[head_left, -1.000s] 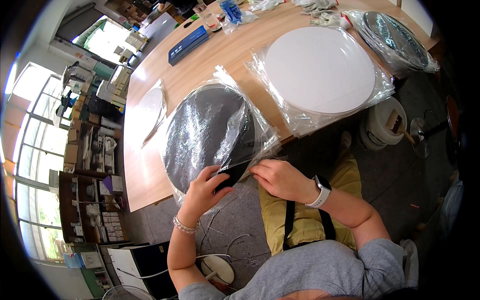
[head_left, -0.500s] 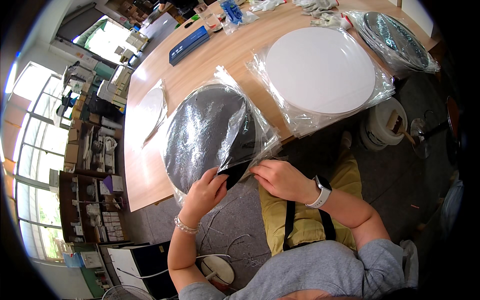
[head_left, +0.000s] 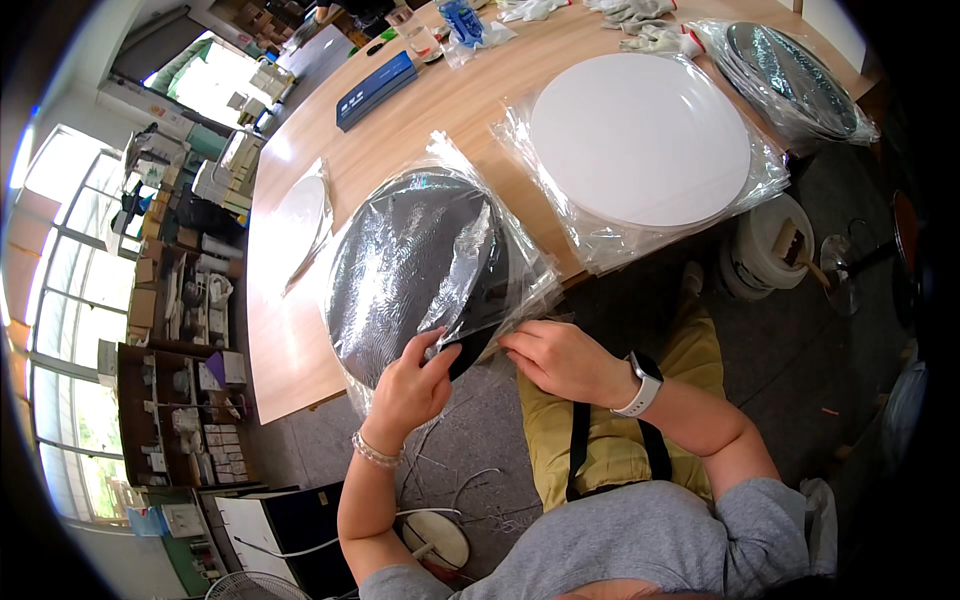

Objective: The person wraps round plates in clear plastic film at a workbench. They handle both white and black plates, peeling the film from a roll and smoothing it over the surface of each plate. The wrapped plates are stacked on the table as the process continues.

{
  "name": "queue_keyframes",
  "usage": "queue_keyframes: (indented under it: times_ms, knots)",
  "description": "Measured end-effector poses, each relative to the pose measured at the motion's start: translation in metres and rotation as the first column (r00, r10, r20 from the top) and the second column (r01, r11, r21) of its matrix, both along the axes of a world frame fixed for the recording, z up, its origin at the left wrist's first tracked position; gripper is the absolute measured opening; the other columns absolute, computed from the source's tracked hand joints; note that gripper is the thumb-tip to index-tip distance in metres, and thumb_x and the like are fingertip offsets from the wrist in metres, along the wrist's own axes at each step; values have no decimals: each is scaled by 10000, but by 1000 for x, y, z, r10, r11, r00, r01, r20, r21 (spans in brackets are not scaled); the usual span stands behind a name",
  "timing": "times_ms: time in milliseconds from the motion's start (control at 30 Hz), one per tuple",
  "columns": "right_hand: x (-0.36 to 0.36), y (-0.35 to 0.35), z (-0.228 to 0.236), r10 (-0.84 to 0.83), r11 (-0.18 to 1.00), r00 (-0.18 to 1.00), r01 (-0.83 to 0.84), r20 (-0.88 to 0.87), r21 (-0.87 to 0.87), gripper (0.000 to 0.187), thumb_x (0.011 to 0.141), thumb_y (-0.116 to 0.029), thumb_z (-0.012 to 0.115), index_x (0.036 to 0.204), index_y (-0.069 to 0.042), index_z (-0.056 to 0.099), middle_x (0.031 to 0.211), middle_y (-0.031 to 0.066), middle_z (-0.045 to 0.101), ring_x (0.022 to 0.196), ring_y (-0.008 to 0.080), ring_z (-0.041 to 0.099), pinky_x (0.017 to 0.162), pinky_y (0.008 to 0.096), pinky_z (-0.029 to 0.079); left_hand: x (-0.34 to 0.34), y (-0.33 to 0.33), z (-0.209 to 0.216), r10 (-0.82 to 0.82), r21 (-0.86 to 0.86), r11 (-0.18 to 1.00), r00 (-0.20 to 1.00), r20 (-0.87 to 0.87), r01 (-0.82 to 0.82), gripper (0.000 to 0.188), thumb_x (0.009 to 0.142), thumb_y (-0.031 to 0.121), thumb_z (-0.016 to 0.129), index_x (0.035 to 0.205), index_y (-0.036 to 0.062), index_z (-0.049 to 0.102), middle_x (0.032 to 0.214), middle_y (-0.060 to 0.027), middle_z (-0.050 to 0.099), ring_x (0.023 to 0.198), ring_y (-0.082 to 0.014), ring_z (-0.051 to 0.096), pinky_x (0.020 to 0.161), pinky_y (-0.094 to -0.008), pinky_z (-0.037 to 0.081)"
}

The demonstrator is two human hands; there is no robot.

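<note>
A round black disc lies inside a clear plastic bag at the table's near edge. The plastic is wrinkled and shiny, and a bare dark strip of the disc shows by its near rim. My left hand rests at that rim, thumb and index finger apart, the fingertips touching the plastic. With its fingers pinched together, my right hand holds the bag's near right edge. To the right, a stack of round white discs sits on clear plastic.
Another white disc in plastic lies at the left. A dark blue box, work gloves and a bagged dark disc stack are farther back. Below the table's right side stands a white bucket with a brush.
My left thumb and index finger have spread from a pinch, and the plastic fold beside them has shifted. My right hand stays at the bag's edge.
</note>
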State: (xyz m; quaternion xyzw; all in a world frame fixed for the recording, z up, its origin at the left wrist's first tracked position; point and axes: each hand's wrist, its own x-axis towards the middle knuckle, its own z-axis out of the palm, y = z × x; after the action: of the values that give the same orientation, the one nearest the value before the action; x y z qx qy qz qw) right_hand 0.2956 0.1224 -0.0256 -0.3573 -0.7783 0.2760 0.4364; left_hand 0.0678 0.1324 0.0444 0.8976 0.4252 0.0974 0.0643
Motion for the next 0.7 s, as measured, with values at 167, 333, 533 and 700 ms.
queue_keyframes:
  times_ms: [167,333,533,700]
  knots:
    - [1,-1,1,1,1000,1000,-1,2,9,195,806,-42,590,985,32,617,839,146,606,764,305,612,687,359,506,-7,5,-8,-28,11,1000,995,92,27,350,698,218,798,975,70,643,1054,-158,575,605,-199,607,526,-302,511]
    - [1,-1,2,17,1000,1000,-16,-13,12,194,805,-36,570,979,44,606,832,160,596,764,308,611,688,366,508,-9,7,-5,-9,-49,999,994,112,14,369,679,251,814,954,68,650,1052,-155,584,583,-167,601,514,-273,500]
    - [2,-1,2,13,1000,1000,-13,-1,22,198,804,-39,572,979,45,607,848,162,602,774,309,613,695,364,509,-8,6,2,21,-111,994,994,111,-9,273,765,160,736,1007,82,637,1106,-140,585,647,-236,625,586,-332,530]
    - [1,-1,1,14,1000,1000,-14,-6,10,198,802,-40,574,978,45,609,847,161,601,769,310,614,690,368,509,-12,0,-8,-33,88,996,999,-19,35,271,819,67,624,1088,96,613,1120,-139,580,680,-279,640,597,-351,533]
